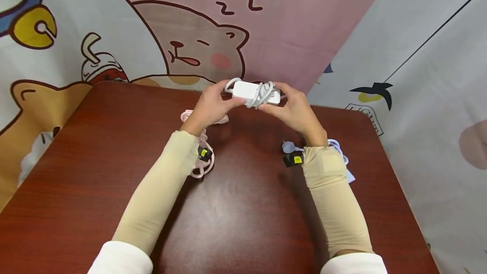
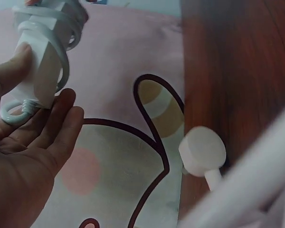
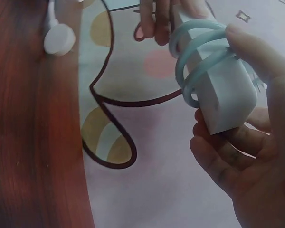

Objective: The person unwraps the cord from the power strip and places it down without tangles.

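A white block-shaped power strip (image 1: 245, 91), its cord wound round one half, is held up near the table's far edge. My left hand (image 1: 211, 107) grips one end, thumb on the face; in the left wrist view, fingers (image 2: 61, 128) lie below that end, beside a small cord loop. My right hand (image 1: 298, 111) holds the other end, its thumb (image 3: 249, 47) against the cord's coils in the right wrist view. A pink cord (image 1: 207, 168) with a round plug (image 2: 203, 151) lies beside my left wrist. By my right wrist is a lilac cord (image 1: 340, 151) with a round plug (image 1: 289, 147).
The reddish-brown table (image 1: 236, 219) spreads below both arms. A printed curtain (image 1: 296, 20) hangs directly behind its far edge and along the sides. Small black cameras (image 1: 294, 159) sit on the wrists. My forearms partly cover the pink and lilac items.
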The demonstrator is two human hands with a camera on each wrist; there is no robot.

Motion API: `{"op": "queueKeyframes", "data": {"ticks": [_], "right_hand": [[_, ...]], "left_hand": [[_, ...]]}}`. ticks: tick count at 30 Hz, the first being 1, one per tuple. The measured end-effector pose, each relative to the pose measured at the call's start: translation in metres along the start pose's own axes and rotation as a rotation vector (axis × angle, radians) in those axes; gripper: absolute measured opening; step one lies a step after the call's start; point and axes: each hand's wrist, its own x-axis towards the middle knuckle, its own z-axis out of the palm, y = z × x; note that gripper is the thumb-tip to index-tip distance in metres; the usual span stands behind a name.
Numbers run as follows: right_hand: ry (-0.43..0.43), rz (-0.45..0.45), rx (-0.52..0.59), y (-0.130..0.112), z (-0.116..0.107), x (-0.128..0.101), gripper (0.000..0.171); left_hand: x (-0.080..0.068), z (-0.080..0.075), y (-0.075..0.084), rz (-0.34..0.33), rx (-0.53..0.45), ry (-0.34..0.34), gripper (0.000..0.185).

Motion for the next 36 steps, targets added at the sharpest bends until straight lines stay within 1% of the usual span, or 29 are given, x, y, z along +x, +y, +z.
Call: {"op": "queueKeyframes", "data": {"ticks": [3,9,15,17,20,26,30,36], "right_hand": [[0.015,0.009,0.005,-0.001,0.001,-0.002,0.067],[0.015,0.026,0.009,-0.005,0.001,-0.010,0.067],[0.037,-0.002,-0.002,-0.014,0.001,-0.016,0.070],[0.053,-0.014,-0.012,-0.015,0.003,-0.017,0.071],[0.092,-0.022,-0.004,-0.016,0.005,-0.021,0.072],[0.161,-0.056,0.053,-0.016,0.011,-0.027,0.069],[0.180,-0.081,0.064,-0.017,0.013,-0.027,0.070],[0.188,-0.087,0.059,-0.019,0.015,-0.027,0.071]], "left_hand": [[-0.002,-0.001,0.000,0.002,-0.014,0.010,0.058],[-0.009,0.002,-0.001,0.029,-0.049,0.021,0.057],[-0.014,0.005,-0.004,0.017,-0.122,0.029,0.054],[-0.016,0.005,-0.006,0.010,-0.130,0.034,0.054],[-0.018,0.006,-0.006,0.004,-0.121,0.040,0.054],[-0.024,0.007,-0.006,-0.008,-0.083,0.063,0.057],[-0.025,0.007,-0.006,-0.009,-0.057,0.086,0.060],[-0.022,0.006,-0.005,0.025,-0.046,0.105,0.060]]}}
